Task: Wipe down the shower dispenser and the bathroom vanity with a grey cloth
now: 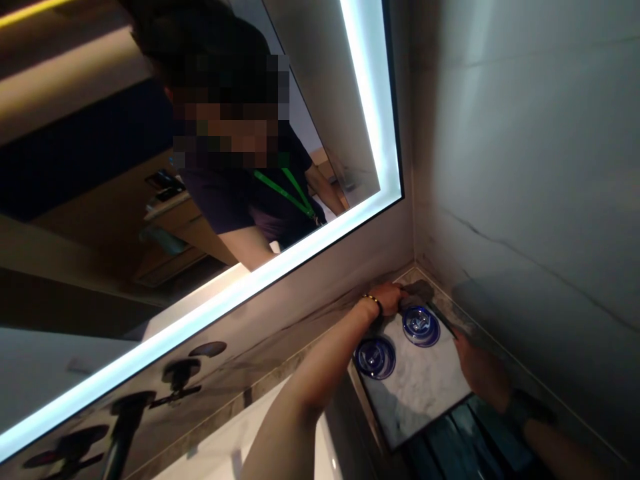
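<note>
- Left hand (387, 298) grips the far edge of a marble tray (420, 383) — in the counter's corner.
- Right hand (483, 373) clasps the tray's right edge.
- Two blue glasses (421, 326) stand on it, near each other.

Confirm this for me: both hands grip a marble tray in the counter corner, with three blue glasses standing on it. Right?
Not quite. The head view shows two blue glasses on the marble tray, not three. The rest holds: left hand and right hand are at its edges, in the counter corner.
</note>
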`<state>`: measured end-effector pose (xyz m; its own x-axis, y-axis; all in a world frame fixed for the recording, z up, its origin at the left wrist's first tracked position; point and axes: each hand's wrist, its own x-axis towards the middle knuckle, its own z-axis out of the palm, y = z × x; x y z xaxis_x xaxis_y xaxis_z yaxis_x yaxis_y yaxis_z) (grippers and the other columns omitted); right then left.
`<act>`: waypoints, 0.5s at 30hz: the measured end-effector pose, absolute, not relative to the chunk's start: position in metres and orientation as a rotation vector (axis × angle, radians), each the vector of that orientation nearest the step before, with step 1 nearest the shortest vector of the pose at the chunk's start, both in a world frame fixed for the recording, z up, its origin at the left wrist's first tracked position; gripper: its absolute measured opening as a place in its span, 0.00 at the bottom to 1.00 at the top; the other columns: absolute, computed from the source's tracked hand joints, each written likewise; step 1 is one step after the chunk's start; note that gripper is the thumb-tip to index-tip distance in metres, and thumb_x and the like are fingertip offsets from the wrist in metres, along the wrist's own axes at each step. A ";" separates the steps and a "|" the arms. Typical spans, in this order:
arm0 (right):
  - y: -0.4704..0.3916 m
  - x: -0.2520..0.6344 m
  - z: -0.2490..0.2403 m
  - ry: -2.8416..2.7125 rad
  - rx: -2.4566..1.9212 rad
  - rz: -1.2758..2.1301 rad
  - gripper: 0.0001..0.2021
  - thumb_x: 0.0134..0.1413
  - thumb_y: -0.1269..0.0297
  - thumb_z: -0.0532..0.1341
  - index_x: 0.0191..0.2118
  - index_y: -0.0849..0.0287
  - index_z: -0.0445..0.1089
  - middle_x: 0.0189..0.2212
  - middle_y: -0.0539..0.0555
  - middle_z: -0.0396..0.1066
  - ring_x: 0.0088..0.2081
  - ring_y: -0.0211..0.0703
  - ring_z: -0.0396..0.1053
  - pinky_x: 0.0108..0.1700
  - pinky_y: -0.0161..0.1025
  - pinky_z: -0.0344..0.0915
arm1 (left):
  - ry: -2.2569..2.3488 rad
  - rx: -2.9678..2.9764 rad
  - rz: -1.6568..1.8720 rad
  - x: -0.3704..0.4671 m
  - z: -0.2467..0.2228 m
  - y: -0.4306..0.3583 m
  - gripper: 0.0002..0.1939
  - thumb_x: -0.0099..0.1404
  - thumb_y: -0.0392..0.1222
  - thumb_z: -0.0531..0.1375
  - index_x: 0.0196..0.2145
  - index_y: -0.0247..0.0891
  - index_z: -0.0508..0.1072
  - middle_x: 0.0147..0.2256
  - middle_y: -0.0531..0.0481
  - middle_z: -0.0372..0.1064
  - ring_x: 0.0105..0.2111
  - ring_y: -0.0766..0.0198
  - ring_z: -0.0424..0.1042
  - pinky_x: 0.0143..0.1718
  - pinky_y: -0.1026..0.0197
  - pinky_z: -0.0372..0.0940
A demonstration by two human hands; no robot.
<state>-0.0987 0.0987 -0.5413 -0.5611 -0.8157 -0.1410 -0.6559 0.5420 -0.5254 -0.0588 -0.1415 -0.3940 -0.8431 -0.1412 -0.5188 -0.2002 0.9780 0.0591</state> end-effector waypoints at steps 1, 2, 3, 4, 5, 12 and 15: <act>0.099 -0.098 -0.540 2.422 -1.192 -0.574 0.21 0.70 0.64 0.40 0.60 0.60 0.60 0.31 0.59 0.74 0.29 0.51 0.74 0.28 0.42 0.66 | 2.580 -0.250 0.144 -0.052 -0.394 -0.142 0.23 0.61 0.34 0.56 0.53 0.46 0.73 0.52 0.44 0.71 0.51 0.49 0.68 0.48 0.53 0.66; 0.099 -0.098 -0.539 2.427 -1.184 -0.560 0.20 0.70 0.65 0.40 0.59 0.60 0.61 0.30 0.59 0.74 0.27 0.51 0.73 0.27 0.42 0.65 | 2.570 -0.262 0.137 -0.043 -0.392 -0.143 0.22 0.60 0.35 0.57 0.53 0.43 0.74 0.50 0.41 0.72 0.49 0.47 0.69 0.46 0.52 0.67; 0.099 -0.098 -0.539 2.426 -1.183 -0.552 0.20 0.69 0.65 0.41 0.59 0.60 0.61 0.31 0.59 0.74 0.28 0.50 0.74 0.27 0.41 0.65 | 2.559 -0.279 0.130 -0.034 -0.389 -0.144 0.22 0.60 0.35 0.57 0.52 0.41 0.74 0.47 0.39 0.73 0.46 0.46 0.71 0.44 0.51 0.67; 0.099 -0.098 -0.539 2.424 -1.185 -0.549 0.19 0.69 0.66 0.42 0.58 0.60 0.62 0.32 0.59 0.74 0.28 0.49 0.74 0.27 0.40 0.65 | 2.549 -0.302 0.123 -0.023 -0.386 -0.145 0.22 0.59 0.34 0.58 0.51 0.39 0.75 0.45 0.37 0.74 0.44 0.47 0.72 0.43 0.52 0.67; 0.099 -0.097 -0.540 2.422 -1.187 -0.549 0.19 0.68 0.67 0.43 0.58 0.60 0.63 0.31 0.60 0.74 0.29 0.49 0.74 0.28 0.39 0.65 | 2.541 -0.330 0.116 -0.012 -0.383 -0.146 0.22 0.58 0.33 0.57 0.51 0.38 0.75 0.44 0.37 0.75 0.42 0.48 0.73 0.42 0.53 0.67; 0.100 -0.097 -0.551 2.457 -1.244 -0.614 0.20 0.67 0.67 0.44 0.57 0.62 0.64 0.29 0.59 0.74 0.27 0.46 0.74 0.27 0.36 0.67 | 2.420 -0.572 0.016 0.056 -0.345 -0.166 0.16 0.52 0.27 0.59 0.35 0.39 0.81 0.31 0.42 0.77 0.33 0.55 0.74 0.34 0.57 0.67; 0.102 -0.099 -0.557 2.478 -1.316 -0.679 0.20 0.67 0.66 0.44 0.56 0.61 0.67 0.29 0.59 0.74 0.27 0.47 0.73 0.28 0.37 0.69 | 2.612 -0.583 -0.008 0.038 -0.326 -0.170 0.22 0.57 0.27 0.54 0.46 0.39 0.78 0.41 0.39 0.75 0.42 0.50 0.72 0.42 0.52 0.66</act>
<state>-0.0988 0.1020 -0.5571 -0.5587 -0.8294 -0.0057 -0.7106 0.4822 -0.5123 0.0378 -0.1698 -0.3265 -0.8040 -0.4039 -0.4365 -0.4012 0.9102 -0.1033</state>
